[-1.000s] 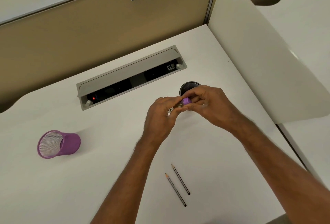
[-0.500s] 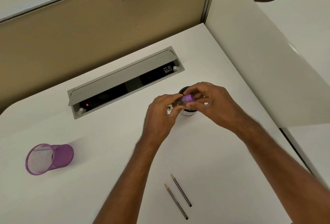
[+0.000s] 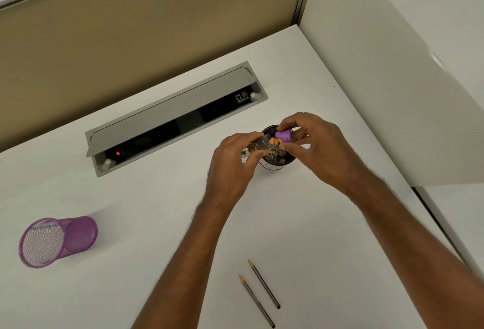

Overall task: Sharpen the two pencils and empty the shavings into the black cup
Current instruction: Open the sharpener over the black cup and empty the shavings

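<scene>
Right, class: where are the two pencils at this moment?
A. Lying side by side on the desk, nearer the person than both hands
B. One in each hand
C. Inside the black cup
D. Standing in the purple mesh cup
A: the two pencils lie side by side on the white desk, while the left hand and right hand hold the sharpener parts over the black cup.

A single head-worn wide-angle view looks forward and steeply down onto a white desk (image 3: pixel 301 237). Both forearms enter from the bottom edge. The partition wall (image 3: pixel 157 40) fills the top. The desk surface lies near the camera.
</scene>
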A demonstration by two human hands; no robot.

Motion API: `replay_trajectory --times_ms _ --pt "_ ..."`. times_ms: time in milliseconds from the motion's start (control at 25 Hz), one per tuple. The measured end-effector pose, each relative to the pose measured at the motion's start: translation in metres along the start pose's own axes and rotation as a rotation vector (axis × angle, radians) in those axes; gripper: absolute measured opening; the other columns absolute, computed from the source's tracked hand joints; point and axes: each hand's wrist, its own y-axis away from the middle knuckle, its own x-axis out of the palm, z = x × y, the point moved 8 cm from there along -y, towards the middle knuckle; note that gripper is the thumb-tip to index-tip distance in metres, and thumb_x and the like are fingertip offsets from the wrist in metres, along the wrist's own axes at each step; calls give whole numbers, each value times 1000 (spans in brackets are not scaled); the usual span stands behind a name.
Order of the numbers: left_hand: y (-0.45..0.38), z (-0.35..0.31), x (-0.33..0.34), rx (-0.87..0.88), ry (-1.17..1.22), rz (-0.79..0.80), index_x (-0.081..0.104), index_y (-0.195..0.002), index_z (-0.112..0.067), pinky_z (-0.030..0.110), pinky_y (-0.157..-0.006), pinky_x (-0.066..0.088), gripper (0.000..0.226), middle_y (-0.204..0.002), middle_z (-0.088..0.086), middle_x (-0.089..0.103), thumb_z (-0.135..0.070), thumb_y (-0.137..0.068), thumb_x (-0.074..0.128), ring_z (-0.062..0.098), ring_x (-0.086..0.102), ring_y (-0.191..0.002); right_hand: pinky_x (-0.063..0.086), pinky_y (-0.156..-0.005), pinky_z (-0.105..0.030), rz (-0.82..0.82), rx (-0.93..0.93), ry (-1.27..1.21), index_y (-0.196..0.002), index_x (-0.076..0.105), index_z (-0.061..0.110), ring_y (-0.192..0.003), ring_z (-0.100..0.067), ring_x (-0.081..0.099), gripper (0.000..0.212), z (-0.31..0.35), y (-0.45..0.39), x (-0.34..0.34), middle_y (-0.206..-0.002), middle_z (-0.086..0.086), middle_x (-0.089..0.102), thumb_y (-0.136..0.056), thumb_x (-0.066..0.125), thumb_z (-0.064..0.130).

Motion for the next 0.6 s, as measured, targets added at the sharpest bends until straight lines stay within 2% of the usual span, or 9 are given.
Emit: replay_trajectory --times_ms 80,280,600 --pt "0 3 1 -1 0 4 71 -120 -21 34 -85 56 34 -109 -4 73 -26 -87 76 11 61 -97 61 -87 -34 1 -27 85 -118 68 21 -96 -17 68 35 -2 -1 3 -114 2 68 -86 80 12" --pt "-1 8 5 -16 -7 7 71 -121 -20 33 -86 55 35 -110 -3 73 -26 -87 76 11 61 -98 60 -86 -35 -5 -36 195 -121 69 19 -95 -17 63 37 -8 -3 8 -113 0 65 -86 80 14" --pt "2 11 6 -17 -3 12 70 -121 -20 38 -86 56 35 -110 -3 73 -26 -87 76 14 62 -99 61 -85 -38 -18 -67 202 -117 69 18 -94 -17 64 35 -9 0 9 -111 1 62 -85 80 9"
